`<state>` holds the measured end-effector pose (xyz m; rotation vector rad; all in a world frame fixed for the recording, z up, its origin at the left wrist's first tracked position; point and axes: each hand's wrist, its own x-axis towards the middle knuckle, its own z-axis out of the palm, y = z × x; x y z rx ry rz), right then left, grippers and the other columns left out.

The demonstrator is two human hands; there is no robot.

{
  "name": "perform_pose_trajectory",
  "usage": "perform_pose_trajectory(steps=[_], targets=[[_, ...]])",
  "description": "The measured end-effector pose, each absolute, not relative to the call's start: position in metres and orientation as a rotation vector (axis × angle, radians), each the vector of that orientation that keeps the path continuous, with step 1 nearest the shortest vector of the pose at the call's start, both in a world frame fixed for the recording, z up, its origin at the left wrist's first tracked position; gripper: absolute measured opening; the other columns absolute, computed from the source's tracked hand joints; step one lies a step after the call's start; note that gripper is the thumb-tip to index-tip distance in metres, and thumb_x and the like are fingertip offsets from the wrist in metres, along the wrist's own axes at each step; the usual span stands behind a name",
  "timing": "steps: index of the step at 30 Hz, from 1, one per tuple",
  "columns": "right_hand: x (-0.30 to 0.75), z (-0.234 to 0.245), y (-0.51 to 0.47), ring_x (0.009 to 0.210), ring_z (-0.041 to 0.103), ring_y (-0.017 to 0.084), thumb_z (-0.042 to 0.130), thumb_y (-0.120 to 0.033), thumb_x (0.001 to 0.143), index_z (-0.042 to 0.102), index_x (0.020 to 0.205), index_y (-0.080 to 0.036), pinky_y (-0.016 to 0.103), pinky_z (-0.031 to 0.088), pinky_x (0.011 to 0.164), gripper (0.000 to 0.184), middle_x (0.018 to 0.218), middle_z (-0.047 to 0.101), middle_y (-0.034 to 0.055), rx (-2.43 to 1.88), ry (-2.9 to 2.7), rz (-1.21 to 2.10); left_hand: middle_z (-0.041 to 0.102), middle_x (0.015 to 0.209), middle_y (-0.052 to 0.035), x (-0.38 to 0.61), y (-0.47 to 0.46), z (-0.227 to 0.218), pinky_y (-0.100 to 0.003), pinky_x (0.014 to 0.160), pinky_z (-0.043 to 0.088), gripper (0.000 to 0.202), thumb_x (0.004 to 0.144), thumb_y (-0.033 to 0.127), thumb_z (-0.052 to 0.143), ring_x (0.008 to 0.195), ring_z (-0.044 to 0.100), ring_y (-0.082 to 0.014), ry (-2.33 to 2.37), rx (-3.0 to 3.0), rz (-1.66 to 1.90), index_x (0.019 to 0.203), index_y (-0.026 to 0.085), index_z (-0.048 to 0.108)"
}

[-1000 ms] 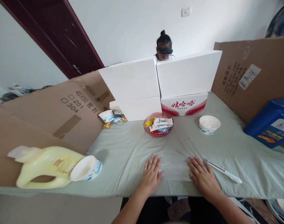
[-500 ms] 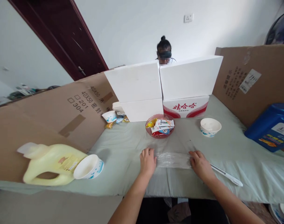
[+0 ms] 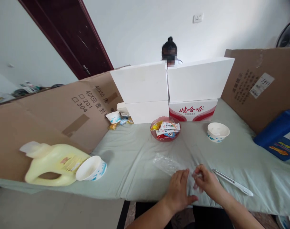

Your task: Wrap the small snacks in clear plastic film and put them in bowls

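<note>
A clear plastic bag lies crumpled on the cloth in front of me, its far end pointing left. My left hand rests on its near part with the fingers stretched out and the thumb apart. Just to the right, the fingers of my right hand are bent and pinch the bag's right edge. Part of the bag is hidden under both hands. Beside my right hand lies a slim white tool, perhaps a craft knife. Beyond the bag stands a pink bowl of wrapped snacks.
White boxes form a wall behind the bowl; a person is behind it. Paper bowls stand right, left and far left. A yellow jug and blue bottle flank the table, along cardboard sides.
My left hand has moved right and nearer, beside my right hand. The bag, earlier spread straight between both hands, is now slanted and bunched. My right hand has drawn slightly closer to me.
</note>
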<state>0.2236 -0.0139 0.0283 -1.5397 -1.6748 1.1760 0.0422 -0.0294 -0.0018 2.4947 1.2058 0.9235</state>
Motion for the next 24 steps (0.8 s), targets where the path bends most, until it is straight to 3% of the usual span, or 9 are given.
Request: perform_pose_trajectory(steps=[3, 6, 10, 13, 16, 19, 22, 24], targets=[[0.222, 0.039, -0.021, 0.056, 0.062, 0.015, 0.049, -0.058, 0.083, 0.041, 0.112, -0.023, 0.027, 0.046, 0.045, 0.047, 0.084, 0.059, -0.0003, -1.202, -1.45, 1.552, 0.066, 0.095, -0.012, 0.046, -0.037, -0.004, -0.043, 0.083, 0.051, 0.034, 0.095, 0.04, 0.042, 0.092, 0.061, -0.026, 1.146, 2.356, 0.991, 0.112, 0.015, 0.058], [0.227, 0.037, -0.016, 0.074, 0.064, 0.017, 0.039, -0.05, 0.091, 0.043, 0.122, -0.021, 0.031, 0.051, 0.059, 0.042, 0.086, 0.06, 0.0033, -1.243, -1.524, 1.308, 0.068, 0.088, -0.0091, 0.039, -0.043, 0.004, -0.035, 0.08, 0.05, 0.033, 0.099, 0.032, 0.034, 0.086, 0.063, -0.0216, 1.112, 2.172, 0.959, 0.094, 0.018, 0.063], [0.226, 0.02, -0.006, 0.104, 0.056, 0.021, 0.037, -0.017, 0.085, 0.058, 0.11, -0.02, 0.039, 0.046, 0.091, 0.033, 0.104, 0.063, 0.009, -1.188, -1.973, 0.953, 0.069, 0.082, -0.0058, 0.026, -0.04, 0.017, -0.027, 0.07, 0.049, 0.037, 0.1, 0.038, 0.033, 0.075, 0.063, -0.0171, 1.081, 1.971, 0.876, 0.097, 0.019, 0.064], [0.216, 0.009, -0.006, 0.096, 0.054, 0.022, 0.038, -0.007, 0.075, 0.062, 0.091, -0.019, 0.038, 0.044, 0.088, 0.031, 0.091, 0.064, 0.0077, -1.187, -2.252, 0.775, 0.068, 0.079, -0.0046, 0.021, -0.02, 0.021, -0.025, 0.068, 0.048, 0.039, 0.1, 0.037, 0.034, 0.072, 0.062, -0.0156, 1.178, 1.923, 0.928, 0.092, 0.018, 0.066], [0.208, 0.004, -0.007, 0.092, 0.052, 0.022, 0.038, -0.004, 0.074, 0.061, 0.087, -0.019, 0.037, 0.044, 0.086, 0.03, 0.087, 0.063, 0.0065, -1.268, -2.295, 0.657, 0.067, 0.079, -0.0047, 0.02, 0.014, 0.021, -0.028, 0.073, 0.048, 0.028, 0.096, 0.031, 0.045, 0.078, 0.062, -0.0173, 1.383, 2.078, 0.948, 0.083, 0.018, 0.067], [0.207, 0.0, -0.007, 0.093, 0.055, 0.02, 0.036, -0.003, 0.074, 0.059, 0.107, -0.018, 0.034, 0.045, 0.086, 0.042, 0.092, 0.062, 0.0068, -1.314, -2.194, 0.689, 0.069, 0.081, -0.0046, 0.022, 0.045, 0.019, -0.032, 0.079, 0.047, 0.014, 0.088, 0.021, 0.056, 0.083, 0.061, -0.0197, 1.569, 2.217, 0.849, 0.082, 0.018, 0.068], [0.21, -0.005, -0.006, 0.094, 0.058, 0.019, 0.034, -0.004, 0.077, 0.042, 0.134, -0.018, 0.033, 0.047, 0.087, 0.06, 0.098, 0.063, 0.0064, -1.317, -2.092, 0.72, 0.069, 0.079, -0.0045, 0.024, 0.059, 0.014, -0.035, 0.076, 0.047, 0.008, 0.084, 0.018, 0.062, 0.08, 0.06, -0.0213, 1.666, 2.223, 0.808, 0.079, 0.018, 0.067], [0.211, -0.005, -0.007, 0.093, 0.058, 0.019, 0.034, -0.005, 0.078, 0.034, 0.14, -0.017, 0.033, 0.048, 0.086, 0.063, 0.096, 0.063, 0.0059, -1.302, -2.075, 0.695, 0.068, 0.076, -0.0042, 0.025, 0.062, 0.01, -0.035, 0.074, 0.046, 0.007, 0.083, 0.019, 0.064, 0.079, 0.06, -0.0218, 1.712, 2.225, 0.787, 0.076, 0.018, 0.066]])
